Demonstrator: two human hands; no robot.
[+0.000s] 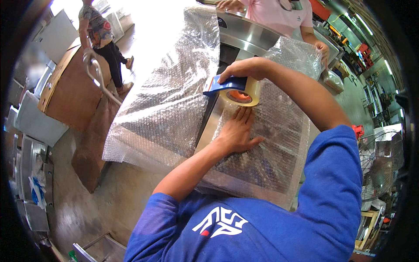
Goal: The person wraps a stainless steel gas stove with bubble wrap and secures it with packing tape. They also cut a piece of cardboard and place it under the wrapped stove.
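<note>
Using the big stainless steel unit [244, 37] as the landmark: way off to its left there's a person in a patterned top [97, 30] standing by some flat brown boards [70, 87] on the floor, not part of this. Coming in closer, a loose sheet of bubble wrap [170, 87] hangs over the unit's left side, not taped down as far as I can see, and a bare metal strip shows between it and the next sheet. On the unit's near face the left hand [238, 131] is pressed flat, fingers spread and holding nothing, pinning a second bubble wrap sheet [275, 148] against the panel. Just above it the right hand [248, 70] has its fingers closed around a tape dispenser [235, 89], blue handle with a clear-brownish roll, touching the wrap's top edge. Further right, a co-worker in pink [283, 13] grips the wrap's far corner. I'd say it's maybe halfway: wrap is draped, taping barely begun. The wrap looks crinkly, shiny, see-through.
</note>
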